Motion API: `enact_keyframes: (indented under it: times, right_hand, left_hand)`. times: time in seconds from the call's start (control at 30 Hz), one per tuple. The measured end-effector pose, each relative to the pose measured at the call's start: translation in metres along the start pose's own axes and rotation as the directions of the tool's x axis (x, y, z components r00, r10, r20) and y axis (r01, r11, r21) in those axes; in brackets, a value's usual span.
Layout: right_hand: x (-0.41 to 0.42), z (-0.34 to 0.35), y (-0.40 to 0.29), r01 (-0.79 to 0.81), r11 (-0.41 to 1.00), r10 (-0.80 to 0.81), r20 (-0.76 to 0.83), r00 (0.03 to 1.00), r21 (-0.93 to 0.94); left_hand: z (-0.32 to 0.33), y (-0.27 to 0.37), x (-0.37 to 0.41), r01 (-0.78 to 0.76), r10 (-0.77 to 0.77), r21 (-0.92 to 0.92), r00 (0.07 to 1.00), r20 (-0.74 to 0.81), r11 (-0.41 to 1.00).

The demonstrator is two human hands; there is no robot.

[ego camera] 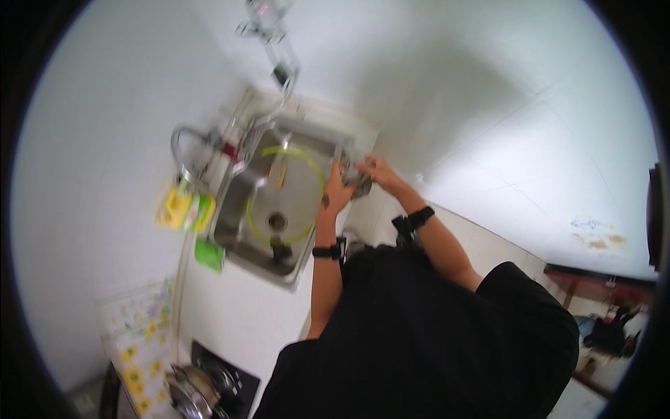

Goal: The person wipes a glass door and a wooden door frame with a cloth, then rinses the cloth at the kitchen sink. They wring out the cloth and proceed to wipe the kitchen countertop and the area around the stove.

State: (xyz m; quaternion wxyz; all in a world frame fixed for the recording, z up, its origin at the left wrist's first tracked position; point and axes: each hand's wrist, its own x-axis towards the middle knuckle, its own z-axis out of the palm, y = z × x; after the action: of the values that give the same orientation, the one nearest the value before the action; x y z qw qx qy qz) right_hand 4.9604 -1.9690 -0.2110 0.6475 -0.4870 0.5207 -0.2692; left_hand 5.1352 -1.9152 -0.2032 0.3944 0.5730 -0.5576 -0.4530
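Past the right edge of a stainless steel sink (296,204), both hands meet at a greyish, crumpled cloth-like item (361,183), blurred by motion. My left hand (337,186) grips its near side, with part of the item hidden behind the fingers. My right hand (379,173) touches its other side, fingers bent; whether they are closed on it cannot be told. Inside the sink lie a yellow-green ring-shaped strip (320,178), a small brown item (282,175) and a dark object (281,251) near the drain (277,222).
A curved faucet (178,144) stands left of the sink. Beside it are a yellow jug-like bottle (178,209) and a green sponge or cloth (209,255). A gas stove (246,385) bears a metal pot (191,393). A white wall (502,157) rises beyond my right hand.
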Motion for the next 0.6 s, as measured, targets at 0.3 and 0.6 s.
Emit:
enact_keyframes:
  times: [0.3, 0.6]
  right_hand:
    - [-0.058, -0.176, 0.032, 0.074, 0.98, 0.006, -0.399, 0.917, 0.186]
    - [-0.187, -0.403, 0.035, 0.002, 0.911, -0.364, -0.8, 0.477, -0.413]
  left_hand:
    - [0.161, 0.092, 0.039, 0.136, -0.212, 0.26, 0.932, 0.294, 0.956]
    - [0.387, 0.147, 0.026, -0.656, 0.538, 0.198, 0.726, 0.428, 0.729]
